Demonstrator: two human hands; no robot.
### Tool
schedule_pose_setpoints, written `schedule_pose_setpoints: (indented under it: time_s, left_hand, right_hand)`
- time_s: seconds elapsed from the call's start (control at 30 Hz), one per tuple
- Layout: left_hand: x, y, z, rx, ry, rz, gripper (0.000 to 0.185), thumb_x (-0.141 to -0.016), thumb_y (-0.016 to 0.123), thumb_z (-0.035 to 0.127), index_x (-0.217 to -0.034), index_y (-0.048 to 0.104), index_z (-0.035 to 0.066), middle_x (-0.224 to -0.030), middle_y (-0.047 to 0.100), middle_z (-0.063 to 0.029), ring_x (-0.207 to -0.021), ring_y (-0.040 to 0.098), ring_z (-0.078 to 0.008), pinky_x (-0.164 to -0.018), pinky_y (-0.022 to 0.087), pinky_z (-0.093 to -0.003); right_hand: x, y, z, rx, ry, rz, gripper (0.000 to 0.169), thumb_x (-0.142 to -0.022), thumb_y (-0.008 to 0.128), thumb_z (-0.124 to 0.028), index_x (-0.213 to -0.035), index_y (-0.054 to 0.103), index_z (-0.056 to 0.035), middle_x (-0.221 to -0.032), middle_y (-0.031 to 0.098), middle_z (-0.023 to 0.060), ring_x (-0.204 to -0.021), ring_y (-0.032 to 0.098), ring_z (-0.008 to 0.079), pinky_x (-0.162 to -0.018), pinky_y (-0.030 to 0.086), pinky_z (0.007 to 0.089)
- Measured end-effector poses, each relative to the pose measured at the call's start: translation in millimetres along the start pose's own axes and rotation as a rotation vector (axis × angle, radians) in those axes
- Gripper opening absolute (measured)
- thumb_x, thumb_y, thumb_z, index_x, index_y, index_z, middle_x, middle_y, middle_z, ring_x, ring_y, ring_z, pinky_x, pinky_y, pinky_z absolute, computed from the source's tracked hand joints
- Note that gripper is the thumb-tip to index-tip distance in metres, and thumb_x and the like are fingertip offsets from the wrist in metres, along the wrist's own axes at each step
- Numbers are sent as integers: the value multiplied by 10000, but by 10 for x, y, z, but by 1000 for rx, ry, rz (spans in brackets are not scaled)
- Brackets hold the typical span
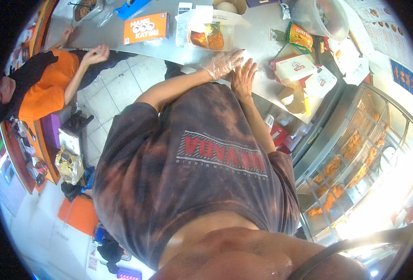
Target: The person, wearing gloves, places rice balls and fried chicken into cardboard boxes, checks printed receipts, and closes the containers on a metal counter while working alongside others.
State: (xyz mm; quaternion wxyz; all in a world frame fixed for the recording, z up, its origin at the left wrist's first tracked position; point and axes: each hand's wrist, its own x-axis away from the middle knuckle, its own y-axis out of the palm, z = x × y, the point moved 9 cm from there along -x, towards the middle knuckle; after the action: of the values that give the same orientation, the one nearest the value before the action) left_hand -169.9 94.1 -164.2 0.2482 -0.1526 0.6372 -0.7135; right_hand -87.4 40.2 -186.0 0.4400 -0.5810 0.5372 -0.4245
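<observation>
My left hand [224, 64], in a clear plastic glove, reaches over the front edge of the steel counter [178, 59]. Its fingertips meet or overlap those of my right hand [244, 78]; whether anything thin lies between them cannot be told. My bare right hand has its fingers stretched out, palm down, at the counter's edge. Just beyond the hands stands an open paper food box [229, 36] holding a breaded fried piece [215, 41] and other food. A printed slip [182, 26] lies beside that box, and a closed orange carton [146, 28] is further left.
To the right lie printed paper boxes [295, 68], a green and orange packet [300, 37] and a clear plastic tub [327, 17]. A glass display warmer [346, 164] with fried pieces stands at my right. At the left, a person in orange [45, 84] stands by the counter.
</observation>
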Motion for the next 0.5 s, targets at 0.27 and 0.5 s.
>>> schedule_pose_setpoints:
  time_s: [0.27,0.5]
  left_hand:
    - [-33,-73,-2,194,156,46,495,-1007,462,166,-1449,463,-58,-1531,454,-232,-1449,423,-339,-1233,304,-475]
    - [3,122,15,322,105,20,688,-985,545,285,-1554,318,-27,-1619,330,-215,-1503,327,-343,-1255,244,-478]
  right_hand:
    - [-9,-71,79,-200,-206,68,540,-920,555,-78,-1441,428,-18,-1541,165,473,-1443,121,667,-1199,167,684]
    - [-38,-39,57,-6,11,-84,600,-992,565,-393,-1462,445,-40,-1640,82,352,-1495,71,599,-1152,235,714]
